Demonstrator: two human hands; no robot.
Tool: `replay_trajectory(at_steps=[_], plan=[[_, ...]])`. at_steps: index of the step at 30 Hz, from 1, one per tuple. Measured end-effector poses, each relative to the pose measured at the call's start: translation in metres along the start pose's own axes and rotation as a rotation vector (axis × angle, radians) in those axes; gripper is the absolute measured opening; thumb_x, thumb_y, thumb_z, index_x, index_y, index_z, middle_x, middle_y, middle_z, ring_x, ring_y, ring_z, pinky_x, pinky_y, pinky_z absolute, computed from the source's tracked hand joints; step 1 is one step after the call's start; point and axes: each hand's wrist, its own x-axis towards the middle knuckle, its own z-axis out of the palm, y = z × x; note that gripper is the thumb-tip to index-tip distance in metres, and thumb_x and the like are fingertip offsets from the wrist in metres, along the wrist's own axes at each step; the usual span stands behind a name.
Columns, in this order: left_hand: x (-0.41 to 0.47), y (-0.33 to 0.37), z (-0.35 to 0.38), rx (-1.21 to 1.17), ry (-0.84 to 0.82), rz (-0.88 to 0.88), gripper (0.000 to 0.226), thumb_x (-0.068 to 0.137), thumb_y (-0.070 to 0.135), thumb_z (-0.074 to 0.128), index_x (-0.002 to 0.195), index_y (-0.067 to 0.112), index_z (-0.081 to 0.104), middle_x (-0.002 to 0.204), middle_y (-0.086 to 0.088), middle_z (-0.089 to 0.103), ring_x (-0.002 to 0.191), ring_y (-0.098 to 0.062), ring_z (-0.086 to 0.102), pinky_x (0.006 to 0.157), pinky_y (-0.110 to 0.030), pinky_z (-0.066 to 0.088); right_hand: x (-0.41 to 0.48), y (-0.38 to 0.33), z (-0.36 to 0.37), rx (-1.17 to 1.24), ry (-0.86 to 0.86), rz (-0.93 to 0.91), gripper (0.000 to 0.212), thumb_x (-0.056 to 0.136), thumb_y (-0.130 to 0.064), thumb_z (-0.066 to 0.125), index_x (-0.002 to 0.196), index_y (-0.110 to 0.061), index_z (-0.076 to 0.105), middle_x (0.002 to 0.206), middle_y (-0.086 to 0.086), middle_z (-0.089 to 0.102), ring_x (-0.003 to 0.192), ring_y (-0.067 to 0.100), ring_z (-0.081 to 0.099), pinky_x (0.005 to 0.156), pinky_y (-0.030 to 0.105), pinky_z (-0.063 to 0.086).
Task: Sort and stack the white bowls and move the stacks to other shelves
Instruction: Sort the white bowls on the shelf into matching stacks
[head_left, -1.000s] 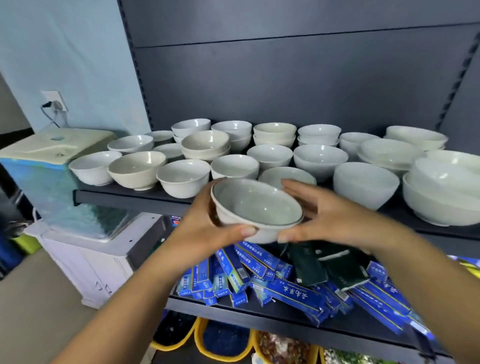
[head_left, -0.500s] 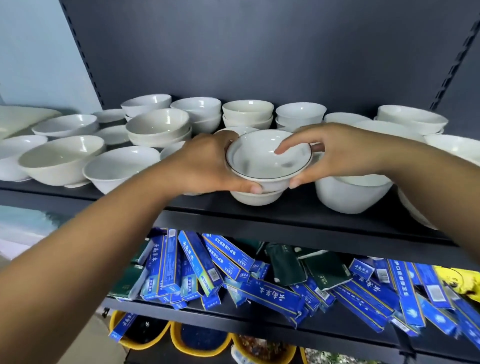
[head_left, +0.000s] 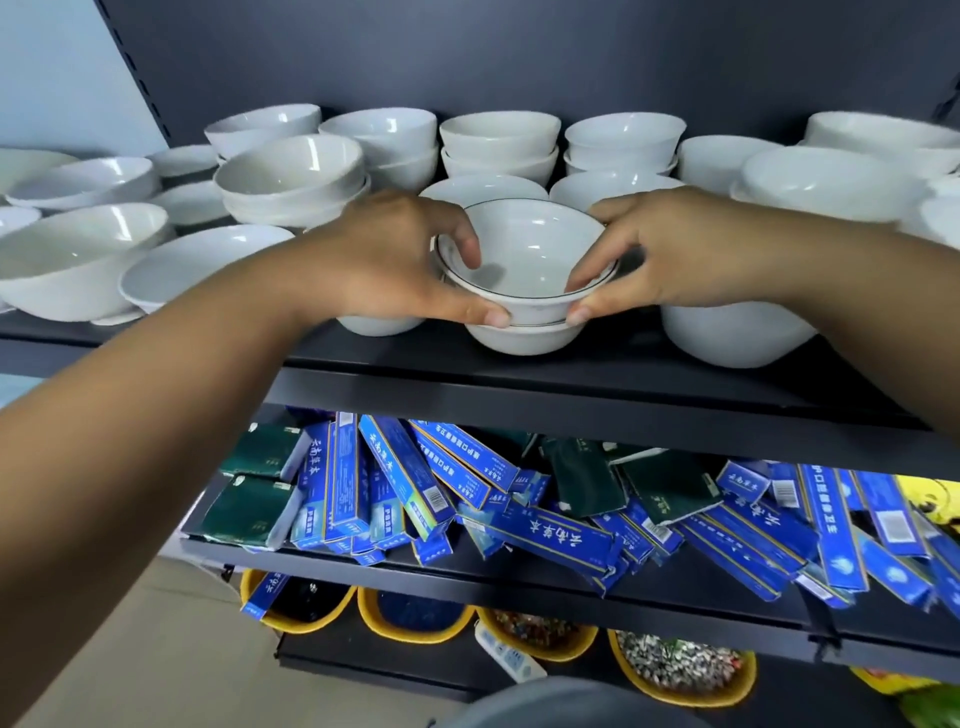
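Head view: at the centre of the frame, both hands grip a glossy, round white bowl (head_left: 524, 249) with a thin dark line around its rim. The left hand (head_left: 395, 265) curls over the bowl's left edge, its fingers hooked inside and its thumb pressed on the near outer wall. The right hand (head_left: 675, 249) mirrors it on the right edge, fingers dipping inside and thumb on the near wall. The gripped bowl sits nested in a plain white bowl (head_left: 524, 340), which stands near the front lip of a dark, matte metal shelf (head_left: 519, 384). How many bowls are nested there I cannot tell.

More smooth white bowls crowd the shelf. Short stacks (head_left: 498, 140) line the dark back panel (head_left: 519, 52). Wide shallow ones lie at centre left, and a deep rounded bowl (head_left: 737, 338) stands just right of the hands.

On the shelf below, across the lower middle of the frame, long blue cardboard cartons (head_left: 545, 530) with white lettering lie in a loose heap, mixed with dark green packets (head_left: 576, 478). Along the bottom edge stand round yellow-rimmed baskets (head_left: 415, 618).
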Motion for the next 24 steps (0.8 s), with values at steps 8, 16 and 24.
replay_trajectory(at_steps=[8, 16, 24], plan=[[0.010, -0.009, 0.006, 0.094, -0.022, 0.153, 0.060, 0.043, 0.075, 0.064, 0.074, 0.023, 0.059, 0.092, 0.000, 0.062, 0.099, -0.021, 0.050, 0.086, -0.031, 0.037, 0.002, -0.001, 0.004, 0.003, -0.010, 0.032, 0.034, 0.061, -0.056, 0.062, 0.083, -0.032, 0.073, 0.089, -0.009, 0.058, 0.093, 0.013, 0.054, 0.081, 0.028, 0.040], [0.014, -0.015, 0.013, 0.063, 0.031, 0.366, 0.055, 0.049, 0.070, 0.049, 0.071, 0.021, 0.062, 0.112, -0.009, 0.065, 0.104, -0.019, 0.050, 0.095, -0.036, 0.034, -0.005, -0.004, 0.004, -0.004, 0.005, 0.038, 0.057, 0.050, -0.068, 0.052, 0.096, -0.037, 0.070, 0.121, -0.009, 0.059, 0.123, 0.012, 0.046, 0.102, 0.031, 0.036], [0.013, -0.023, 0.013, 0.149, 0.037, 0.565, 0.057, 0.064, 0.056, 0.058, 0.077, 0.002, 0.069, 0.097, -0.016, 0.070, 0.090, -0.028, 0.062, 0.078, -0.023, 0.036, -0.013, 0.000, 0.010, -0.257, 0.039, -0.112, 0.059, 0.078, -0.064, 0.048, 0.101, -0.014, 0.069, 0.142, 0.003, 0.043, 0.128, 0.016, 0.040, 0.102, 0.029, 0.032]])
